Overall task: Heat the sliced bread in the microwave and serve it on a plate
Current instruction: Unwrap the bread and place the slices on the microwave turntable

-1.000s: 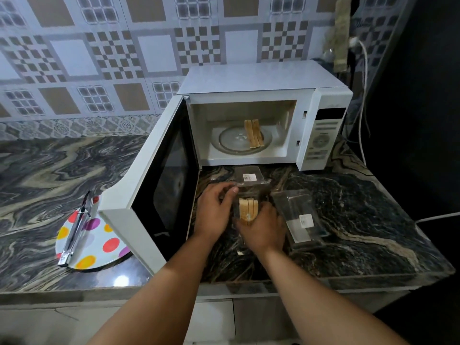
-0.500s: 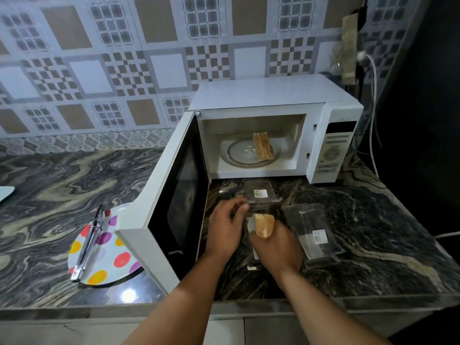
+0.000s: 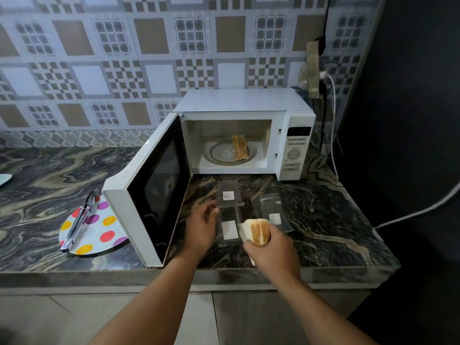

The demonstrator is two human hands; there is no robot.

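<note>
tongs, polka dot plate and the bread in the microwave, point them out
tongs (image 3: 79, 220), head view, middle of the metal arms
polka dot plate (image 3: 104, 229), head view, bare spotted surface
bread in the microwave (image 3: 240, 147), head view, crust edge of the slices

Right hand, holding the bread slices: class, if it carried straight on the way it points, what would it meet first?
Probably the clear plastic container lying just beyond the right hand and its bread slices, well before the open microwave; depth is uncertain from one view.

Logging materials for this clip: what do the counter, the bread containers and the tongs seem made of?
Counter: polished stone, likely marble or granite; swirling veins, glossy.
Containers: clear thin plastic; see-through, with white labels.
Tongs: shiny metal, probably steel; mirror-like glints.
</note>
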